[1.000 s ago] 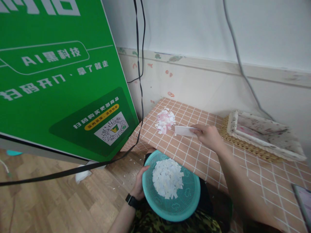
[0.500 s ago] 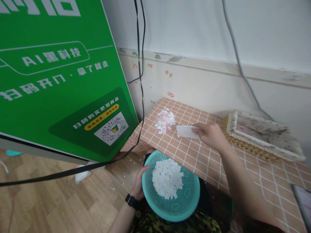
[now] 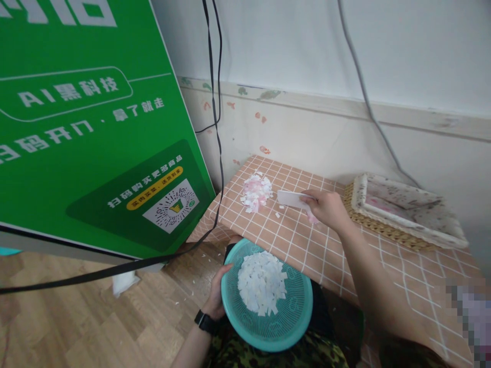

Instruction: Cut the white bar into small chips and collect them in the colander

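Observation:
My left hand grips the left rim of a round turquoise plastic basket, which rests on my lap. Inside it lies a heap of small white paper scraps. Over the table, my right hand pinches a flat white card that points left. Pinkish scraps show just below the fingers, and a few loose white bits lie near the card. Left of the card is a pile of white and pink paper scraps.
A table with a brown checked cloth stands against the wall. On its right is a cloth-lined wicker basket. A large green panel stands at the left. A black cable hangs in front of the table's left end.
The card in my right hand has lifted and tilted slightly, uncovering small scraps and a pinkish patch beneath. The view has shifted a little; the left hand still holds the turquoise basket.

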A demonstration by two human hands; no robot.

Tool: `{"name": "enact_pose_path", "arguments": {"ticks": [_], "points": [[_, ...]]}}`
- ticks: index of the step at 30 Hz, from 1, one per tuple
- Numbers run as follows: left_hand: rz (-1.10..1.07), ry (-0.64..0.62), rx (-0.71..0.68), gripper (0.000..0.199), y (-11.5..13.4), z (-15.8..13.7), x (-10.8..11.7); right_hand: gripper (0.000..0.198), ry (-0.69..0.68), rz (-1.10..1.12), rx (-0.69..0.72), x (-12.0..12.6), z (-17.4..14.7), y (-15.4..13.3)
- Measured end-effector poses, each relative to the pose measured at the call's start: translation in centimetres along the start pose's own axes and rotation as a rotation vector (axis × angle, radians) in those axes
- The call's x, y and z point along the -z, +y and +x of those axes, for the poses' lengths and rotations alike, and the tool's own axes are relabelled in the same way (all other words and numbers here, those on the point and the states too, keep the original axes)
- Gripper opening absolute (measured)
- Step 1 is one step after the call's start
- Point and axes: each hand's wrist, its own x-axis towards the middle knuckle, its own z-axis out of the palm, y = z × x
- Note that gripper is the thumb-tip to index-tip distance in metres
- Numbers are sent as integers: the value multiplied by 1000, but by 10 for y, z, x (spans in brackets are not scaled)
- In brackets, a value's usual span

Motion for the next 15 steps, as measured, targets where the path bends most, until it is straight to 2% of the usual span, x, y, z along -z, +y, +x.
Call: {"name": "enact_pose_path", "arguments": {"ticks": [8, 15], "points": [[-2, 20, 9, 17, 0, -1, -2, 30, -22, 15, -9, 4, -1, 0], [-6, -26, 47, 21, 1, -3, -3, 28, -56, 24, 13, 10, -5, 2]]}}
